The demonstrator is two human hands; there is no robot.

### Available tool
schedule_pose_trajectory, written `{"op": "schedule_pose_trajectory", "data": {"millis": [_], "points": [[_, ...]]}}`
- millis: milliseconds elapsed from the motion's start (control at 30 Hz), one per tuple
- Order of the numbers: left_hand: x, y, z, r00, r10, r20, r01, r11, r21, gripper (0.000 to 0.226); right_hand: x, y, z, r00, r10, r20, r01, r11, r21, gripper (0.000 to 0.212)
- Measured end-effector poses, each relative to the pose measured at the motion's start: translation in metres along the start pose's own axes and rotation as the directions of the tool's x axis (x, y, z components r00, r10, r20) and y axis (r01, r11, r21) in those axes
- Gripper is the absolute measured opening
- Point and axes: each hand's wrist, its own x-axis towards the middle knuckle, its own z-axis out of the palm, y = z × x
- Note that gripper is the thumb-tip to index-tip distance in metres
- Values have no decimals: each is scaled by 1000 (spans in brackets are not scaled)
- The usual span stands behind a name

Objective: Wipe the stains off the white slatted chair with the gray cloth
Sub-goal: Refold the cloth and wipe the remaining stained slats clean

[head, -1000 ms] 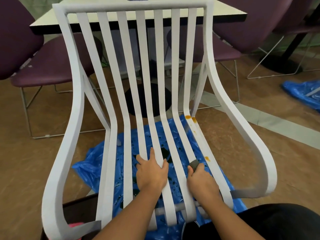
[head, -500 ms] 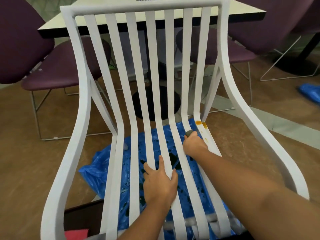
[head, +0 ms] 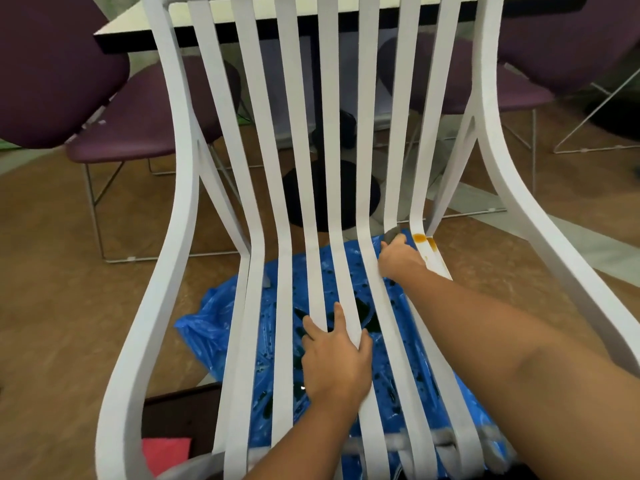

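Right hand [head: 398,260] slid gray cloth [head: 391,233] up beside the orange stain [head: 420,238].

Plastic sheet [head: 214,327] lay beneath the chair [head: 185,202]; table [head: 124,29] stood behind it; stains [head: 420,238] sat on its rightmost slat.

brown floor [head: 52,306], purple chairs [head: 114,133], table [head: 207,26], blue plastic sheet [head: 214,327]
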Motion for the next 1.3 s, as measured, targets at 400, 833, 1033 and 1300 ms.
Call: {"op": "schedule_pose_trajectory", "data": {"millis": [400,833,1033,1300], "points": [[-5,-2,-11,997,-21,80,25,999,-41,88,-130,73,16,994,-75,-84,68,994,-88,52],[-38,-32,-79,952,257,169,-263,965,11,62,-168,95,-68,994,-111,-19,111,956,271,29],[-59,-6,-99,940,208,271,2,790,-612,35,-209,101,-98,924,-241,298,-202,355,913,41],[-71,24,-111,953,147,263,210,302,-930,19,-245,86,-89,848,-370,380,-142,532,835,55]]}}
